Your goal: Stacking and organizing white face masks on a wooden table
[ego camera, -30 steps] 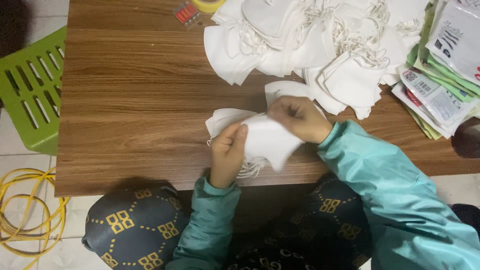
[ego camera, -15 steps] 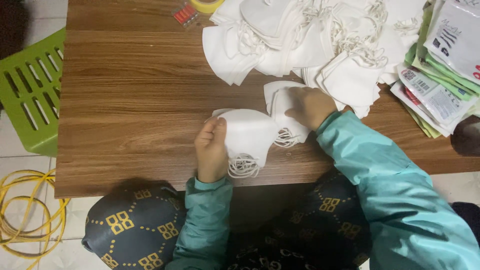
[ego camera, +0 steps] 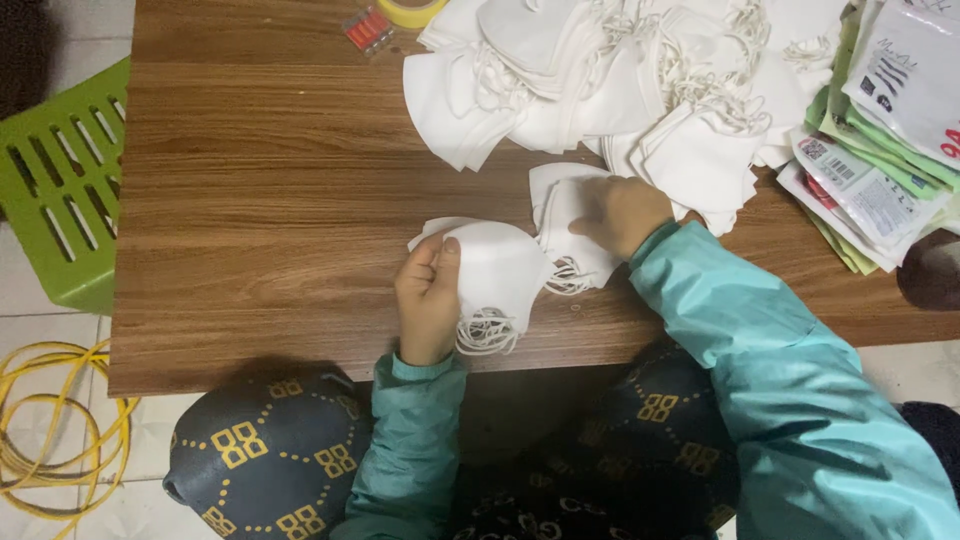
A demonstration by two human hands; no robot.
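The wooden bench (ego camera: 260, 200) carries everything, its near edge against the person's lap, so both arms reach it with elbows tucked. Across its far side lies a loose pile of white masks (ego camera: 610, 80), their ear loops tangled together; it sits within the right arm's reach. To the right of the pile, a fanned stack of flat printed packets (ego camera: 880, 170) hangs partly over the bench's right edge. On the floor to the left stand a green plastic stool (ego camera: 55, 190) and a coil of yellow cable (ego camera: 45, 420).

Near the bench's front edge, the left hand (ego camera: 428, 300) holds a small stack of folded masks (ego camera: 495, 270), loops dangling toward the lap. Its fingers (ego camera: 445, 262) are curled shut on the stack's left edge, thumb on top, pinning the layers so they stay aligned.

The right hand (ego camera: 622, 212) rests knuckles-up on another folded mask (ego camera: 560, 215) just beside the stack and at the foot of the pile. Its fingers are bent down onto the cloth; whether they pinch it or only press it flat I cannot tell.

At the far edge sit a roll of yellow tape (ego camera: 412, 10) and a small red clip-like piece (ego camera: 368, 28).
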